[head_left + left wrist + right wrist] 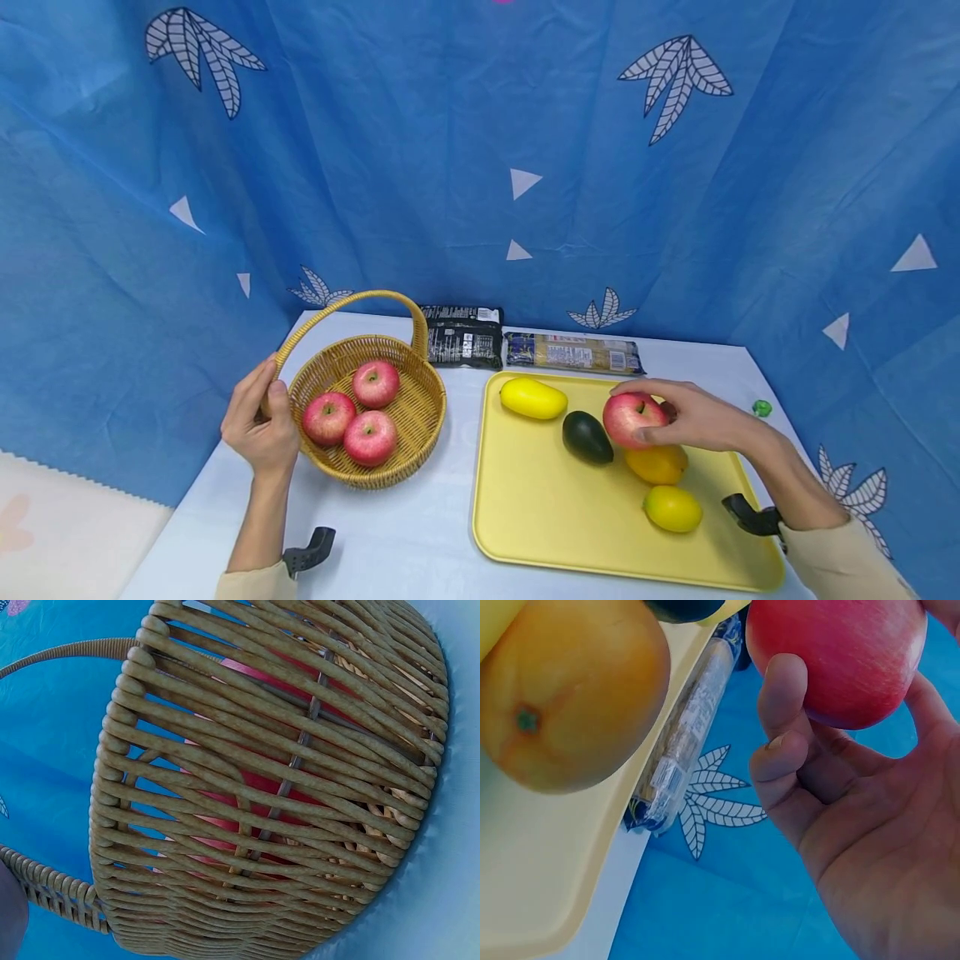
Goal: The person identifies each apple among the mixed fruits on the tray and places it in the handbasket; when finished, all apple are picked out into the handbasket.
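Note:
My left hand [262,425] grips the lower left end of the handle [352,300] of a round wicker basket [431,433]. Three red apples [377,384] lie inside; in the left wrist view they show only through gaps in the weave [285,780]. My right hand [708,417] holds another red apple [624,421] between thumb and fingers, over the yellow tray [540,517]. Seen from the right wrist, the fingers curl round that apple [840,660]. Just below it is an orange-yellow fruit [657,465], partly covered. A dark green avocado [587,437] lies to its left.
On the tray are also a long yellow fruit [533,398] and a lemon [673,509]. Behind stand a black package [463,337] and a clear pack of noodles [573,353]. A small green object [762,407] lies right of the tray. Blue curtain [450,167] encloses the table.

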`<state>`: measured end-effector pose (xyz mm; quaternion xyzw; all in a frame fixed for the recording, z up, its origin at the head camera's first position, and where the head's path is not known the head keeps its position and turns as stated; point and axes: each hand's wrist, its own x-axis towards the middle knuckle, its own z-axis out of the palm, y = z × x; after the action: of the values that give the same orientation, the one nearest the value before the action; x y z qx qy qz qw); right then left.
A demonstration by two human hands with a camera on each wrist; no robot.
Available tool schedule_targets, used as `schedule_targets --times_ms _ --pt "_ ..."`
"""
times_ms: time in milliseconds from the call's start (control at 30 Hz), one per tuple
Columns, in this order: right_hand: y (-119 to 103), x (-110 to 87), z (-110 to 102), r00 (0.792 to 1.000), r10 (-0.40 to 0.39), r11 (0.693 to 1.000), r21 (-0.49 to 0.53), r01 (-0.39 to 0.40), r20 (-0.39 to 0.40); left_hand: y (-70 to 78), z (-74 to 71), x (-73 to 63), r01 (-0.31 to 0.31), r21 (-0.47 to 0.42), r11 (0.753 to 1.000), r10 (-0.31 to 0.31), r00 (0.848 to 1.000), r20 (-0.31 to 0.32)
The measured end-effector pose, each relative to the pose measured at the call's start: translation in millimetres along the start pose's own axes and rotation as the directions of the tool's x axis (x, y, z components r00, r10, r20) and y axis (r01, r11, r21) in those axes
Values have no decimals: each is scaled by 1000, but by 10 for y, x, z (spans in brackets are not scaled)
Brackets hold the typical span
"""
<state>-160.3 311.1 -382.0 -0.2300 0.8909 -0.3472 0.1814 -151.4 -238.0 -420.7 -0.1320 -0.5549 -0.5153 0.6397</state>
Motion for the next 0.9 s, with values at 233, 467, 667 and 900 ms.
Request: schedule_targets --times_ms 233,467,667,900 --pt "-80 70 17 1000 4 1000 -13 -3 24 -12 -6 -10 -2 9 1000 2 1000 1" --pt "-129 176 58 999 -4 1000 -22 6 49 -8 -1 -6 -5 5 1000 5 1000 -7" --pt "-170 261 105 998 -9 999 -49 12 69 -3 13 -2 -6 -1 1000 6 1000 -18" --pt "-209 337 140 996 -11 997 -78 17 87 7 20 0 0 6 1000 0 1000 -20"
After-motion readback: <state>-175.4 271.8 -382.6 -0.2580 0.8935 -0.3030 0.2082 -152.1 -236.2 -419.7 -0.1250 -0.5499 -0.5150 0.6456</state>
